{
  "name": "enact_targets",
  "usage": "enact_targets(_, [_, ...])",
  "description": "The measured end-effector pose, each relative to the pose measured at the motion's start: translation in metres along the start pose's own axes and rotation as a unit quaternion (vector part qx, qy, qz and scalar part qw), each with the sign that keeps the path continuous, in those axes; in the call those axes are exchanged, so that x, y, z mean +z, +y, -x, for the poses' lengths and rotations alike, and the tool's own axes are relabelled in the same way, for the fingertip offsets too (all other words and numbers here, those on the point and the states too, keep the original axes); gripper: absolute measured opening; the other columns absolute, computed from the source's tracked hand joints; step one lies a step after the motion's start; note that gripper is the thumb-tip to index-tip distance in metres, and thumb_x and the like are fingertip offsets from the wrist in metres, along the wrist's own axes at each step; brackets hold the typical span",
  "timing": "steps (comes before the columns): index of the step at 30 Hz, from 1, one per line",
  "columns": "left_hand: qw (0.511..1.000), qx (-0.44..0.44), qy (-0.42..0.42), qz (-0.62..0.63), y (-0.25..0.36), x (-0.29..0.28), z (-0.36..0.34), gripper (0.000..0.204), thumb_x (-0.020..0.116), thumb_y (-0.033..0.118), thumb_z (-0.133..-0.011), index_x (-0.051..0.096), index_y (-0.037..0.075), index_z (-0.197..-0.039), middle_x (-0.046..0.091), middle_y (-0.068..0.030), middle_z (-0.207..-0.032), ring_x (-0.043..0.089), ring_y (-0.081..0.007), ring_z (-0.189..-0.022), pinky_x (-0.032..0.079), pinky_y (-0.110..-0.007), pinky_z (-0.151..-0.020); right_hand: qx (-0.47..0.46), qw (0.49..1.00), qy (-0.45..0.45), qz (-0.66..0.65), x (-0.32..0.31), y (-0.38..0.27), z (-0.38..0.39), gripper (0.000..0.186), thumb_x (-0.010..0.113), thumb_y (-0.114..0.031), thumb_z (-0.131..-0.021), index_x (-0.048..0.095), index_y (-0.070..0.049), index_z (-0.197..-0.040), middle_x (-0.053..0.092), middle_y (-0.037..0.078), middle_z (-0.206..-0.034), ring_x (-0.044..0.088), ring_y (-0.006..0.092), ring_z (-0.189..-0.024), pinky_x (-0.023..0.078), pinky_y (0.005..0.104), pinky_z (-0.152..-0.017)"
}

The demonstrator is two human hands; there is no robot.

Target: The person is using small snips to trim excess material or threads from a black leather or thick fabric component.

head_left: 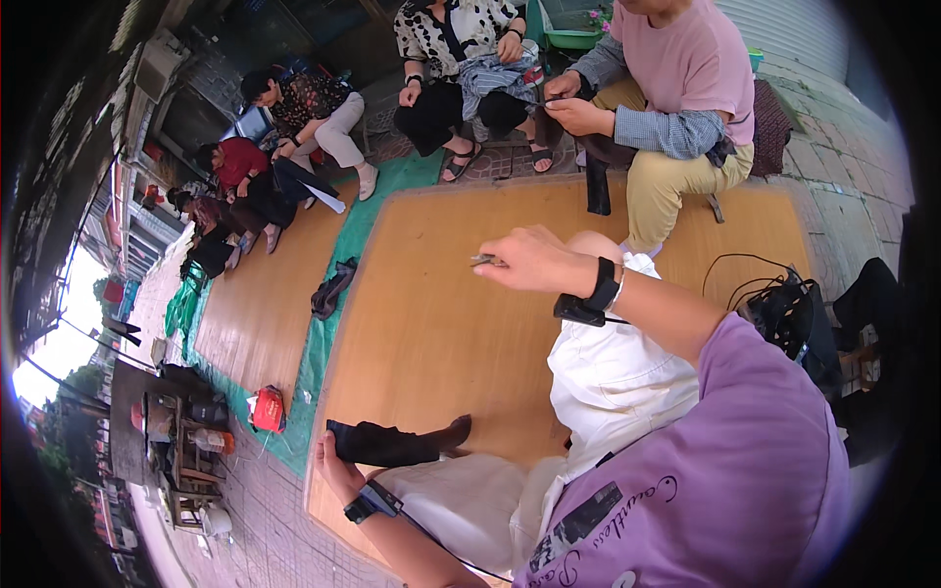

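My left hand (335, 472) is closed on one end of a piece of black cloth (377, 444) at the lower left. The cloth stretches over my lap in white trousers, and a brownish dark end (456, 432) shows beyond it; I cannot tell whether that is part of the cloth. My right hand (529, 258) is raised near my other knee, with bent fingers round a small grey metal tool (482, 260). Only its tip sticks out, so its kind is unclear. The two hands are well apart.
Wooden boards (421, 294) lie on green sheeting (323, 367), with a dark garment (333, 289) and a red bag (267, 409) on the sheeting. Opposite, a person in pink (676, 69) handles dark cloth; others sit farther off. Black cables (774, 294) lie at right, wooden stools (186, 470) at left.
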State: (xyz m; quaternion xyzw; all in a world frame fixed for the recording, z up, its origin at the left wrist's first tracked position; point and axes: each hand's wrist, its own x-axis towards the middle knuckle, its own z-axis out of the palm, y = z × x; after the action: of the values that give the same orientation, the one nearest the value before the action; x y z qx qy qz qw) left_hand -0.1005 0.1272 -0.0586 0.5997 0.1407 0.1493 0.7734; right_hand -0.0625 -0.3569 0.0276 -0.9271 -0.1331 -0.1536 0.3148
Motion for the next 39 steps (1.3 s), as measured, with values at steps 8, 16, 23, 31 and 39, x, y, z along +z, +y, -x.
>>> enact_targets(8, [0.999,0.008,-0.038,0.016,0.008,0.0,0.007,0.015,0.064,0.012,-0.094,0.059,0.009,-0.08,0.067,-0.0031,-0.078,0.065,-0.0124,-0.071,0.053,-0.025,-0.064,0.24,0.947,0.178,0.115,-0.084,0.048,0.17,0.028,0.065,-0.031,-0.088,0.069,-0.004,-0.092,0.065,0.016,-0.069,0.064,0.0354,-0.066,0.05,0.043,-0.06])
enact_targets(16, [0.997,0.003,-0.066,-0.048,-0.016,0.001,-0.018,0.017,0.065,0.018,-0.093,0.061,0.009,-0.079,0.067,-0.0013,-0.079,0.064,-0.0112,-0.069,0.051,-0.024,-0.062,0.406,0.867,-0.023,0.288,-0.018,0.139,0.372,0.032,0.068,-0.037,-0.083,0.071,-0.004,-0.084,0.07,0.017,-0.077,0.069,0.0332,-0.077,0.054,0.0446,-0.07])
enact_targets(23, [0.993,-0.003,-0.078,-0.094,-0.02,-0.04,-0.047,0.021,0.068,0.022,-0.09,0.067,0.004,-0.101,0.069,-0.0066,-0.092,0.068,-0.0181,-0.077,0.057,-0.031,-0.068,0.396,0.853,0.169,0.296,-0.053,0.157,0.407,0.025,0.069,-0.029,-0.082,0.064,-0.006,-0.09,0.067,0.013,-0.084,0.068,0.0324,-0.075,0.054,0.0424,-0.065])
enact_targets(31, [0.988,-0.008,-0.072,-0.138,-0.024,-0.018,-0.041,0.022,0.067,0.022,-0.09,0.067,0.004,-0.101,0.068,-0.006,-0.089,0.067,-0.018,-0.076,0.056,-0.03,-0.067,0.501,0.81,0.068,0.297,-0.034,0.184,0.473,0.029,0.067,-0.026,-0.086,0.062,-0.005,-0.106,0.068,0.012,-0.099,0.068,0.0345,-0.085,0.054,0.044,-0.075])
enact_targets(39, [0.986,0.01,-0.076,-0.15,-0.027,-0.018,-0.04,0.021,0.066,0.02,-0.091,0.067,0.001,-0.099,0.067,-0.0059,-0.087,0.065,-0.0157,-0.075,0.053,-0.027,-0.068,0.448,0.753,0.354,0.328,-0.091,0.175,0.458,0.025,0.066,-0.029,-0.09,0.059,-0.007,-0.096,0.061,0.011,-0.127,0.066,0.0371,-0.088,0.053,0.0446,-0.073])
